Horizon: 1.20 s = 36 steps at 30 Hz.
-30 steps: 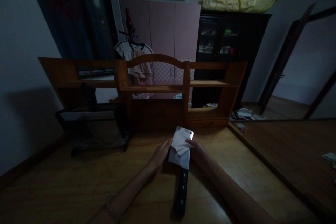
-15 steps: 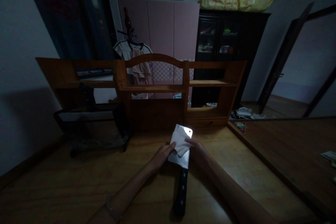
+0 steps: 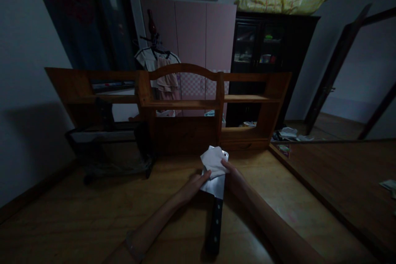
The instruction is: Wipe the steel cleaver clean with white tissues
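Note:
A cleaver (image 3: 216, 187) with a broad metal blade and a black riveted handle is held just above the wooden tabletop, its handle pointing toward me. Over the upper part of the blade lies a folded white tissue (image 3: 213, 162). My left hand (image 3: 196, 185) is closed around the blade's left side, its thumb at the tissue's lower edge. On the right side, my right hand (image 3: 233, 175) grips the blade, with its thumb pressing the tissue down. The fingers beneath the blade are hidden.
A black knife rack (image 3: 108, 148) with a dark handle sticking up stands at the left of the wooden table (image 3: 154, 222). A wooden shelf unit (image 3: 185, 105) runs along the back. A raised edge (image 3: 309, 185) borders the table's right side.
The tissue has shifted and turned on the blade, now spreading further to the upper left. The right thumb moved slightly right and up; the cleaver barely moved.

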### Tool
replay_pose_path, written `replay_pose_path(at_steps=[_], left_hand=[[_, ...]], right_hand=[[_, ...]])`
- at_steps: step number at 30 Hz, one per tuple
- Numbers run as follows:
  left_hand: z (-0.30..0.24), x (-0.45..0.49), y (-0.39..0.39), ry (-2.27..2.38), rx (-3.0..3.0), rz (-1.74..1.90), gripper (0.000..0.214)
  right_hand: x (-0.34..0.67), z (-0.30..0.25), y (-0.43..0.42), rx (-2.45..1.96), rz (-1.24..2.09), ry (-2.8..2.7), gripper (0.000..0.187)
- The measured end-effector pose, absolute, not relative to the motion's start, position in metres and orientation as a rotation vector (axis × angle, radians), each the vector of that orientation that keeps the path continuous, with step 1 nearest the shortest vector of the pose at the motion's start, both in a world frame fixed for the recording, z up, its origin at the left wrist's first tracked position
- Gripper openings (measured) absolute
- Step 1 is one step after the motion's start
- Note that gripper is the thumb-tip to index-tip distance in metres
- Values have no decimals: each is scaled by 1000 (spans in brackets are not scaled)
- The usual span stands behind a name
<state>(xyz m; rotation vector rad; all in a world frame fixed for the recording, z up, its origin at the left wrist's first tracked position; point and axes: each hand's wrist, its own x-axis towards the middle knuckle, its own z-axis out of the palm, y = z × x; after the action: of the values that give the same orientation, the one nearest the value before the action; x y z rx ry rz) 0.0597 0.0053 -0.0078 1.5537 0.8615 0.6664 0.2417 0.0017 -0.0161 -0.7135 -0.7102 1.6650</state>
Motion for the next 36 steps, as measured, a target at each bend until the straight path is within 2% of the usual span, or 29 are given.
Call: replay_pose_path(at_steps=[9,36], left_hand=[[-1,58,1,713,1547,682,51],[-22,55,19,801,1381,650,45]], right_hand=[[242,-19,2,-688,1688,-735,45],[244,-23,4,-674,1741,-736,44]])
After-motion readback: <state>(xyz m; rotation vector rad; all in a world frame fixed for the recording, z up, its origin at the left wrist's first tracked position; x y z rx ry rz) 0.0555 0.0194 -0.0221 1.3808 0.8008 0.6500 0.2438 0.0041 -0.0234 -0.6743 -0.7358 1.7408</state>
